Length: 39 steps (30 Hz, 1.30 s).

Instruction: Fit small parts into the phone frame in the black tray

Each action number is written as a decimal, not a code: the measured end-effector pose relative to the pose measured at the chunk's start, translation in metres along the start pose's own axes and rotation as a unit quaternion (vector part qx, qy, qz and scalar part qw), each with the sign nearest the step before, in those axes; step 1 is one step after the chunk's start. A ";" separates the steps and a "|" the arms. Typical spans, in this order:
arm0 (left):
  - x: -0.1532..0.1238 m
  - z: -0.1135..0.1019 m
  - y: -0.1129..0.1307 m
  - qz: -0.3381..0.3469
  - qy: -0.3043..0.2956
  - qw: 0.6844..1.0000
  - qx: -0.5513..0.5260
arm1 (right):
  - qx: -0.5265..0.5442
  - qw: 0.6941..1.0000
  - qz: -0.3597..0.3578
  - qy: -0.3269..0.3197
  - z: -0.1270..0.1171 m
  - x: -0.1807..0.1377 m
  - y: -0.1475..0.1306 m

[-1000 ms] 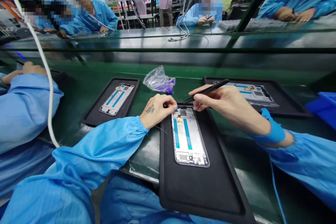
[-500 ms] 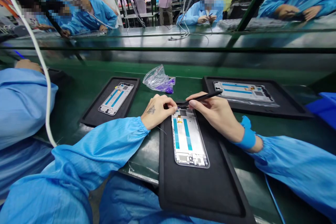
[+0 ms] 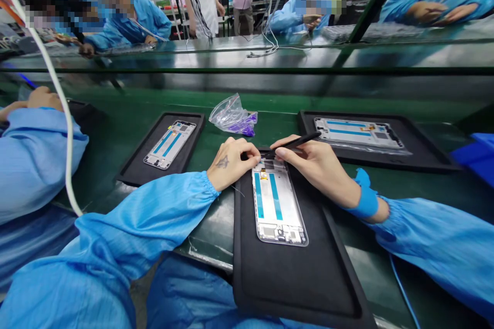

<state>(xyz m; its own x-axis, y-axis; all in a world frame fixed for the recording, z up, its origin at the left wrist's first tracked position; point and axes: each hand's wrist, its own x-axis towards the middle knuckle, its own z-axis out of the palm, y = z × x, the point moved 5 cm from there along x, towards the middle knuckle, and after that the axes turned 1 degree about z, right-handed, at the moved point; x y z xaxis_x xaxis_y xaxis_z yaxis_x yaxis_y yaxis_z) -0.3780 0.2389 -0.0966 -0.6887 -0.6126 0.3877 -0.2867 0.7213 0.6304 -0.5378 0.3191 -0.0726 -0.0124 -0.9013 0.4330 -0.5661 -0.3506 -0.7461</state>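
A silver phone frame (image 3: pixel 287 205) with two blue strips lies on a black tray (image 3: pixel 293 277) in front of me. My left hand (image 3: pixel 233 163) rests at the frame's top left corner, thumb and forefinger pinched together; whatever is between them is too small to make out. Black tweezers (image 3: pixel 299 141) are gripped in my right hand (image 3: pixel 318 167), slanting down to the left. Their tip is over the top end of the frame, close to my left fingertips. A small orange flex cable (image 3: pixel 264 174) shows near the frame's top.
Left of my tray, another black tray (image 3: pixel 131 167) carries a similar phone frame (image 3: pixel 170 145). A third tray (image 3: pixel 428 149) with a frame (image 3: pixel 358 132) stands at the right. Behind my hands lies a clear plastic bag (image 3: pixel 233 117). A co-worker's sleeve (image 3: pixel 34 154) borders the left side.
My right hand has shifted slightly left, bringing the tweezers with it over the frame's top end. My left hand and the frame have stayed put.
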 end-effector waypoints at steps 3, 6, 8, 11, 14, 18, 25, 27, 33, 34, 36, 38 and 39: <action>0.000 0.000 0.000 0.003 -0.002 1.000 0.005 | 0.000 1.000 0.002 -0.005 0.000 0.000 0.001; 0.000 0.001 0.000 0.008 -0.004 1.000 0.009 | -0.006 1.000 0.007 -0.005 0.000 0.001 0.001; 0.000 0.002 0.000 0.014 -0.005 1.000 0.009 | -0.008 1.000 0.007 -0.005 0.000 0.001 -0.001; 0.000 0.002 0.000 0.022 -0.001 1.000 0.006 | -0.013 1.000 -0.008 -0.005 0.000 0.001 -0.006; 0.000 0.002 0.000 0.018 0.000 1.000 0.008 | -0.018 1.000 -0.021 -0.007 0.000 0.001 -0.008; 0.002 -0.003 -0.002 0.021 0.012 0.999 0.025 | -0.037 0.999 -0.036 -0.013 -0.001 0.004 -0.007; 0.006 -0.006 -0.010 0.045 0.018 0.998 0.048 | -0.077 0.995 -0.060 -0.022 0.002 0.009 -0.007; 0.006 -0.005 -0.011 0.049 0.015 0.997 0.059 | -0.079 0.994 -0.067 -0.028 0.004 0.010 -0.009; 0.003 -0.005 -0.004 0.070 0.018 0.993 0.091 | -0.082 0.992 -0.089 -0.035 0.007 0.011 -0.013; 0.003 -0.005 -0.003 0.076 0.019 0.992 0.095 | -0.084 0.992 -0.090 -0.035 0.007 0.011 -0.013; 0.002 -0.005 -0.001 0.083 0.019 0.991 0.102 | -0.083 0.992 -0.093 -0.034 0.007 0.011 -0.012; 0.002 -0.005 0.000 0.085 0.017 0.990 0.108 | -0.085 0.991 -0.095 -0.034 0.008 0.010 -0.012; 0.002 -0.005 0.000 0.085 0.015 0.990 0.110 | -0.089 0.991 -0.098 -0.033 0.008 0.010 -0.012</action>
<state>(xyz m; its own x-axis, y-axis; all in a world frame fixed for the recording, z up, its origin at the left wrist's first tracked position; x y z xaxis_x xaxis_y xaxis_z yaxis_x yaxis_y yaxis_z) -0.3759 0.2358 -0.0923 -0.7207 -0.4826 0.4977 -0.3088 0.8662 0.3928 -0.5243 0.3121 -0.0632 0.1626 -0.8373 0.5220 -0.6881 -0.4753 -0.5483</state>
